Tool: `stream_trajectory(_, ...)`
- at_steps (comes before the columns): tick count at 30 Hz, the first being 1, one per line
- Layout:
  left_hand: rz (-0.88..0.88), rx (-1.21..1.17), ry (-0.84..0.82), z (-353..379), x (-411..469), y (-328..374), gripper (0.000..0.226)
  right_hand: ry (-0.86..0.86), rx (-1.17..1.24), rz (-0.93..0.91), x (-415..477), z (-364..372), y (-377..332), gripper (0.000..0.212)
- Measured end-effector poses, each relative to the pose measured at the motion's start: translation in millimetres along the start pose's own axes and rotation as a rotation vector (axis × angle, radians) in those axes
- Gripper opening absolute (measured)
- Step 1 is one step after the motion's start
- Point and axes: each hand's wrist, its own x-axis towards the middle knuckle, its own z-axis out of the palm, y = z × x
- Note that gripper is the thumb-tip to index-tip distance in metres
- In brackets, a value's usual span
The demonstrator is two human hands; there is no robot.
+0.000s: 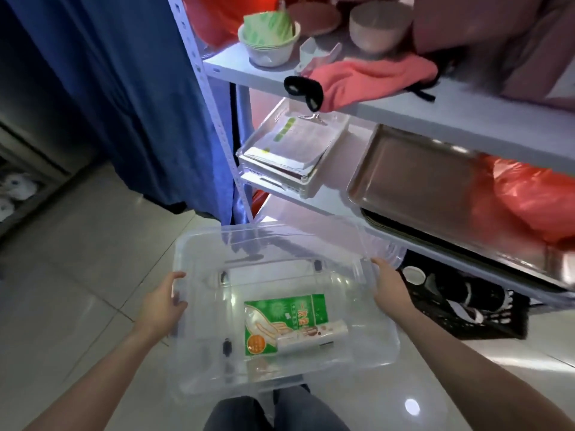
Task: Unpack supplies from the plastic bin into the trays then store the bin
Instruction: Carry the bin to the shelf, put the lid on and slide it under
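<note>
I hold a clear plastic bin [205,362] in front of me, above the tiled floor. My left hand [163,303] grips its left rim and my right hand [387,286] grips its right rim. Inside the bin lie a green packet of disposable gloves [280,321] and a white roll or tube [311,335] resting across the packet. A steel tray [417,178] sits on the middle shelf to the right. A clear tray holding papers [337,124] sits on the same shelf to its left.
A white metal shelf rack [230,68] stands ahead. The top shelf holds stacked bowls [269,48], a pink cloth [367,77] and a black mask [303,88]. A red plastic bag [535,197] lies beside the steel tray. A black crate [466,309] sits below. A blue curtain [124,88] hangs left.
</note>
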Motion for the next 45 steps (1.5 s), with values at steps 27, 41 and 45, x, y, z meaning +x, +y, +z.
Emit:
stream_trajectory(27,0.297,0.076,-0.321,105.9,250.4,-45.9,0.044,0.208,0.264,0.564,-5.9,184.6,-11.1,0.063)
stream_trajectory(41,0.469,-0.002,-0.145,361.3,377.9,-181.9,0.052,0.367,0.274,0.451,124.8,442.8,131.1,0.062)
stream_trajectory(45,0.508,0.009,-0.138,386.7,386.0,-194.8,0.052,0.396,0.193,0.410,137.3,460.3,153.7,0.065)
